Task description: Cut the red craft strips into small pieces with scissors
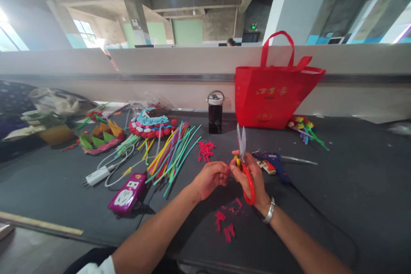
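Note:
My right hand (253, 175) is closed around a pair of scissors (242, 143) with red handles, its blades pointing up and slightly apart. My left hand (212, 177) is closed in a pinch on a small red piece (229, 169), close beside the fingers of the right hand. Beyond the hands lies a pile of small red pieces (206, 150). Nearer to me are several red scraps (220, 218) on the dark table (192, 244). A yellow thing (238, 162) shows by the right fingers; I cannot make out what it is.
Left of my hands lie colourful pipe cleaners (175, 154), a purple power strip (127, 195) and a white charger (97, 176). A black bottle (215, 113) and a red bag (272, 98) stand at the back. To the right rests a blue glue gun (279, 167) with its cord.

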The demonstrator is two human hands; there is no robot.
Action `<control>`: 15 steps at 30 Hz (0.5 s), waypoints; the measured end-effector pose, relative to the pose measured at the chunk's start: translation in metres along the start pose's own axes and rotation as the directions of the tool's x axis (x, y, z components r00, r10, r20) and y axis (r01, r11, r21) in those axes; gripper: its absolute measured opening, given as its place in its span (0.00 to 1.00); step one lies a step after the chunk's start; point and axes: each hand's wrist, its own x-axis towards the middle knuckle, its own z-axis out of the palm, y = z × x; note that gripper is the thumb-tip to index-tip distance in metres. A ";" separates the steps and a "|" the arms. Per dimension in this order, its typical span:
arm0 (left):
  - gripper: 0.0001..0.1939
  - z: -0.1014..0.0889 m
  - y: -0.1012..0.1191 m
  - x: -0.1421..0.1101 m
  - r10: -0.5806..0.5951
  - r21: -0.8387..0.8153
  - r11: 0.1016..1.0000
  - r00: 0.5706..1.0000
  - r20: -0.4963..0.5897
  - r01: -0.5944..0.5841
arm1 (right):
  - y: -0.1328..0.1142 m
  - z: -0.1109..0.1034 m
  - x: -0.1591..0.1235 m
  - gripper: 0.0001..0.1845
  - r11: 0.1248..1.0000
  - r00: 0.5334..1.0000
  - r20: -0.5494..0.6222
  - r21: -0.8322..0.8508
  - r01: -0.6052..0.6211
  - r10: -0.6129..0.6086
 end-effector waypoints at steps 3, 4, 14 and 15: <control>0.03 0.000 0.000 0.001 0.126 0.128 0.985 0.987 -0.100 -0.113 | 0.006 0.000 0.001 0.19 0.994 0.996 -0.037 0.084 -0.075 0.078; 0.03 0.001 0.000 0.001 0.196 0.207 0.964 0.971 -0.136 -0.165 | 0.008 0.000 0.001 0.20 0.992 0.993 -0.056 0.088 -0.095 0.100; 0.02 0.005 0.000 0.000 0.567 0.766 0.547 0.823 -0.042 -0.338 | 0.009 -0.001 0.004 0.21 0.993 0.988 -0.114 -0.041 -0.112 0.107; 0.03 0.004 -0.001 0.000 0.563 0.773 0.535 0.826 -0.024 -0.342 | 0.009 -0.001 0.003 0.20 0.993 0.989 -0.117 -0.068 -0.098 0.090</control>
